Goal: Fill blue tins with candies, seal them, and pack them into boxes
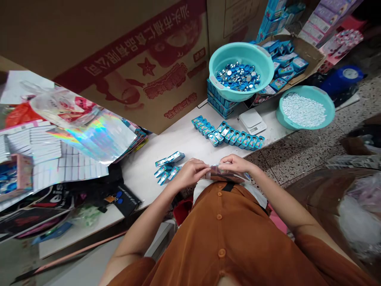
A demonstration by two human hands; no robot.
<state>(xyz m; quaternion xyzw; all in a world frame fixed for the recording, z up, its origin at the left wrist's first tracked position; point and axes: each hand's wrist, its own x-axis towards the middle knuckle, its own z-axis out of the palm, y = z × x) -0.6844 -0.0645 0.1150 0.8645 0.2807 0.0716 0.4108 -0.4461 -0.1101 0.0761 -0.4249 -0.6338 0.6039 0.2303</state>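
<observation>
Close to my waist, at the table's front edge, I hold a shiny plastic pouch point(230, 174) with both hands. My left hand point(195, 171) is closed on its left end, thumb and fingers pinched together. The upper edge is pinched by my right hand point(234, 163). What the pouch contains, if anything, I cannot make out. To the left of my left hand lies a small group of blue tins point(168, 167). Beyond my hands, more blue tins point(238, 138) stand in slanting rows.
A turquoise basin point(218, 88) of small round metal pieces sits at the back, near a white scale point(253, 121). Another basin point(329, 119) holds white pellets. Behind the white table point(143, 155) rises a large carton point(119, 51). Shiny sheets point(98, 139) lie at left.
</observation>
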